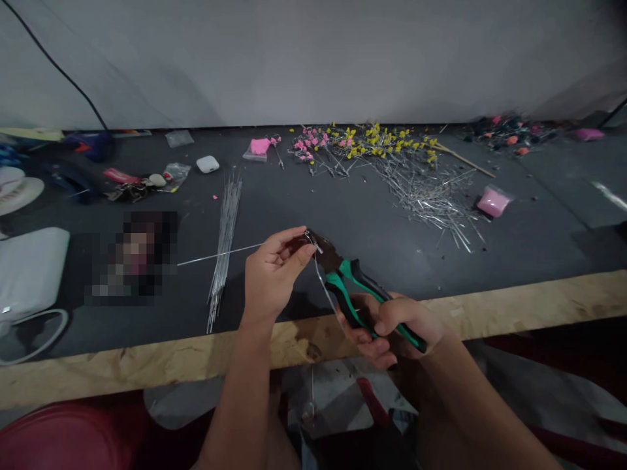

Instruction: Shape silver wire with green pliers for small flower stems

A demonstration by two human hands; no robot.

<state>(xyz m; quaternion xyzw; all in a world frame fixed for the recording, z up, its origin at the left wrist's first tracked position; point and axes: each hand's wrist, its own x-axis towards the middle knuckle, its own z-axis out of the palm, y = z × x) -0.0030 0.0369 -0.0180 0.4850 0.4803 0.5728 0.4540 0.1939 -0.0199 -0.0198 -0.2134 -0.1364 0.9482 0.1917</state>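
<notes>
My left hand (277, 271) pinches a thin metal wire (220, 253), which sticks out to the left across a bundle of straight wires (225, 241). At my fingertips the wire meets the jaws of a pair of pliers. My right hand (392, 323) is wrapped round the green and black handles of these pliers (350, 277), whose jaws point up and left. A length of wire also runs down from the jaws beside the handles. Whether the jaws are fully closed on the wire, I cannot tell.
Behind lie wire stems with yellow and pink bits (367, 142), a loose wire heap (431, 196) and a pink bag (494, 201). On the left are a white case (208, 164), keys (132, 188) and a white pouch (36, 267). The wooden table edge (161, 356) runs below.
</notes>
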